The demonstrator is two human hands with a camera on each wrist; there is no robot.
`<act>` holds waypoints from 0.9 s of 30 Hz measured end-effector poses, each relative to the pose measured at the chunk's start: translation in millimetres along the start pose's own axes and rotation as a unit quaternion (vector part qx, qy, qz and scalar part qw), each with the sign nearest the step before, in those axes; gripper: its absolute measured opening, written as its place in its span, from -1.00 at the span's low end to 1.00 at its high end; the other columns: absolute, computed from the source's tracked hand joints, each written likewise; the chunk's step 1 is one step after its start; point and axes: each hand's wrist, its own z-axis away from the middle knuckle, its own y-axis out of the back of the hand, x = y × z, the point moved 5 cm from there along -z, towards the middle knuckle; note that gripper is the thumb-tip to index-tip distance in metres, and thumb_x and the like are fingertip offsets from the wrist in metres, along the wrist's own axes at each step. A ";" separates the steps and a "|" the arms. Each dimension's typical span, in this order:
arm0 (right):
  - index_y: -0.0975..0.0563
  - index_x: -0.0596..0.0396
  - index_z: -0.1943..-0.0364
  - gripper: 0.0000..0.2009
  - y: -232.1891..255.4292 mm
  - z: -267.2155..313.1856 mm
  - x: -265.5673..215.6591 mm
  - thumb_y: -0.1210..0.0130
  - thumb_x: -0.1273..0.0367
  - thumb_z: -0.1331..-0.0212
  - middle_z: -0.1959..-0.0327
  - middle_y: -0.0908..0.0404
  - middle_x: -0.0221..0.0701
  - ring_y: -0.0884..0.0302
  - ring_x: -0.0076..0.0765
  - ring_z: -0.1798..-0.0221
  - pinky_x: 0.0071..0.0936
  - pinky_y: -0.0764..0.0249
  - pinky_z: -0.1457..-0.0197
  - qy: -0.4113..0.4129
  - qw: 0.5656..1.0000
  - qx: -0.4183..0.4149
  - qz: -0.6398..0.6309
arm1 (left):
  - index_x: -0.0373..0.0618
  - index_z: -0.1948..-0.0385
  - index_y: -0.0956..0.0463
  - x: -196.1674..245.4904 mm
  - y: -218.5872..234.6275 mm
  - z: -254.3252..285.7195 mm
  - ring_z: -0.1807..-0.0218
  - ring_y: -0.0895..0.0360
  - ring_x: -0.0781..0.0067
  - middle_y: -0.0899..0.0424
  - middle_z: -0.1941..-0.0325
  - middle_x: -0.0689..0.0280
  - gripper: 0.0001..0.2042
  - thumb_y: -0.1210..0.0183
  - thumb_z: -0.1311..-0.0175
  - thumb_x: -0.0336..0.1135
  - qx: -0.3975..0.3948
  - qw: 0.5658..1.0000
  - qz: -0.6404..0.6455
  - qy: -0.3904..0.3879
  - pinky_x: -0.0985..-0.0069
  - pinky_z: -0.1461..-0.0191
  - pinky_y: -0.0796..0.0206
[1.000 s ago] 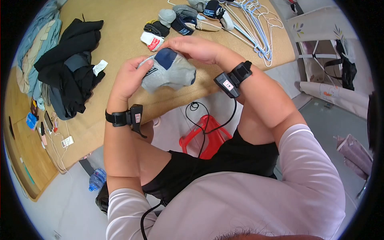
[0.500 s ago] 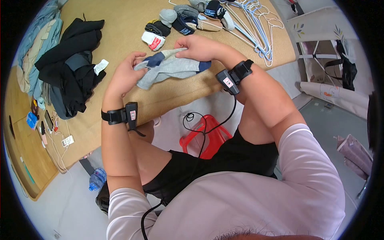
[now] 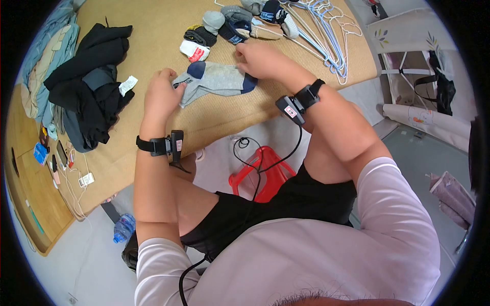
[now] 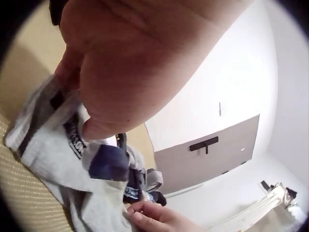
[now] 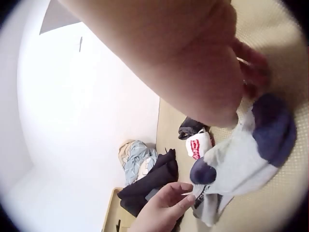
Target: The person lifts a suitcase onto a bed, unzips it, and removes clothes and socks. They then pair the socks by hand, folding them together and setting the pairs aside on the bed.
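A pair of light grey socks (image 3: 219, 79) with navy heel and toe patches lies on the woven mat near its front edge, toes to the right. My left hand (image 3: 162, 94) pinches the cuff end, thumb on top, beside dark lettering on the cuff (image 4: 72, 137). At the toe end, my right hand (image 3: 260, 58) has its fingers loosely bent and spread from the thumb. The thumb tip is right at the sock's edge; no cloth shows between thumb and fingers in the right wrist view.
Beyond the socks sit a white sock bundle with red print (image 3: 194, 51) and several rolled socks (image 3: 235, 25). Hangers (image 3: 324, 41) lie at the back right. Black clothes (image 3: 92, 76) are heaped left, near cables and a white adapter (image 3: 87, 179). A red stool (image 3: 265, 176) stands below.
The grey socks, bunched between both hands a second ago, have been stretched out and now lie flat on the mat. My right hand has moved right and loosened; my left stays on the cuff.
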 end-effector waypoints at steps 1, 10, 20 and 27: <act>-0.56 0.09 0.31 -0.73 8.6 2.9 -6.5 -0.29 0.18 -0.16 0.38 -0.65 -0.23 -0.61 -0.06 0.30 -0.18 -0.51 0.20 0.071 0.992 0.093 0.040 | -0.24 0.20 -0.55 -1.9 -2.2 0.2 0.23 -0.59 0.23 -0.65 0.25 0.11 -0.73 -0.37 -0.16 -0.31 0.001 1.000 0.000 0.000 0.34 0.13 -0.44; -0.54 0.04 0.22 -0.72 -1.5 28.4 -27.3 -0.35 0.27 -0.06 0.19 -0.63 -0.26 -0.61 -0.02 0.06 -0.14 -0.52 0.08 0.043 0.988 -0.145 0.023 | -0.17 0.19 -0.51 15.2 -18.2 18.1 0.11 -0.58 0.02 -0.60 0.19 0.13 -0.68 -0.41 -0.04 -0.35 -0.110 0.994 -0.007 -0.016 0.24 0.05 -0.43; -0.63 -0.01 0.05 -0.74 -18.3 20.0 1.2 -0.11 0.27 -0.23 0.14 -0.70 -0.22 -0.65 0.04 0.05 -0.07 -0.58 0.03 -0.020 0.995 -0.082 0.043 | -0.13 0.10 -0.55 -43.4 -6.5 24.8 -0.09 -0.60 -0.03 -0.66 0.02 0.04 -0.74 -0.19 -0.18 -0.33 -0.121 0.971 -0.088 0.185 0.17 -0.10 -0.46; -0.63 0.02 0.09 -0.76 -16.6 17.5 -3.0 -0.13 0.25 -0.24 0.24 -0.70 -0.16 -0.64 0.10 0.15 -0.04 -0.54 0.10 -0.004 0.997 -0.066 0.035 | -0.18 0.22 -0.64 -20.8 -24.4 42.8 0.06 -0.68 -0.10 -0.74 0.17 -0.05 -0.60 -0.31 -0.13 0.01 -0.239 0.941 -0.018 0.238 0.14 0.03 -0.50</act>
